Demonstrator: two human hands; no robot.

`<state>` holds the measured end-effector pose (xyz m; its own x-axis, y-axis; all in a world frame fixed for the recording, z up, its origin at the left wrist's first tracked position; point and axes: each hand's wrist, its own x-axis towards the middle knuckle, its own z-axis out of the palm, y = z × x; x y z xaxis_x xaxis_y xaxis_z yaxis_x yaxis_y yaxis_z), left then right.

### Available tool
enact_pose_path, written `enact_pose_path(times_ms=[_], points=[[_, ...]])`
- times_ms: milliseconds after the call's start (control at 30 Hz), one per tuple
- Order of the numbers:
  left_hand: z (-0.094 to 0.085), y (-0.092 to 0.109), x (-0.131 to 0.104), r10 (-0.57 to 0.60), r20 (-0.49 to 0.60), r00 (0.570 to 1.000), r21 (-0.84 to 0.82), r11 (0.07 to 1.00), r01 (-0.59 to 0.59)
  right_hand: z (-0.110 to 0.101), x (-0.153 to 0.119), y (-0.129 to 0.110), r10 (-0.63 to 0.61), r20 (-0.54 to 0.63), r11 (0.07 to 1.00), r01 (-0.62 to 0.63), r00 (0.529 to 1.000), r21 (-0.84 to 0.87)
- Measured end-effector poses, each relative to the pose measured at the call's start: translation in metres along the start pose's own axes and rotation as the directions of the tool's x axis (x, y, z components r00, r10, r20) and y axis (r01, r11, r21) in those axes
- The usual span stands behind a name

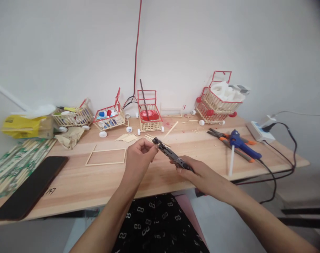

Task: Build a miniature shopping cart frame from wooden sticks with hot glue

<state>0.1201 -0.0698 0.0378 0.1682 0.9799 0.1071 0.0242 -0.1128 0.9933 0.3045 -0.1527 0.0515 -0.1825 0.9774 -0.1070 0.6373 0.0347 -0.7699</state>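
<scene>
My right hand [189, 168] is closed round the handle of a dark metal plier-like tool [171, 154], which points up and to the left. At the tool's jaws my left hand [143, 151] is pinched; what it holds is too small to make out. On the table left of my left hand lies a thin wooden stick frame [106, 150]. Behind my hands are a fan of short sticks [126, 137] and a few loose sticks [171, 129].
Small stick carts with red rims stand along the wall, one holding a red tray [150, 115]. A blue glue gun [244, 144] lies over pliers at the right, near a power strip [260, 131]. A phone [30, 188] and wrapped sticks [17, 161] are at the left.
</scene>
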Motion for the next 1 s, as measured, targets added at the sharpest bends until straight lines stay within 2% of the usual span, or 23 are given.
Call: enact_pose_path(times_ms=[567, 1000], points=[[0.0041, -0.0029, 0.0019, -0.033, 0.020, 0.999, -0.038, 0.999, 0.034, 0.0046, 0.0000, -0.0051, 0.006, -0.062, 0.998, -0.010, 0.998, -0.069], [0.0046, -0.0055, 0.0019, -0.023, 0.009, 1.000, 0.011, 1.000, 0.022, 0.0084, 0.0001, -0.0033, -0.003, -0.097, 0.991, -0.010, 0.995, -0.134]])
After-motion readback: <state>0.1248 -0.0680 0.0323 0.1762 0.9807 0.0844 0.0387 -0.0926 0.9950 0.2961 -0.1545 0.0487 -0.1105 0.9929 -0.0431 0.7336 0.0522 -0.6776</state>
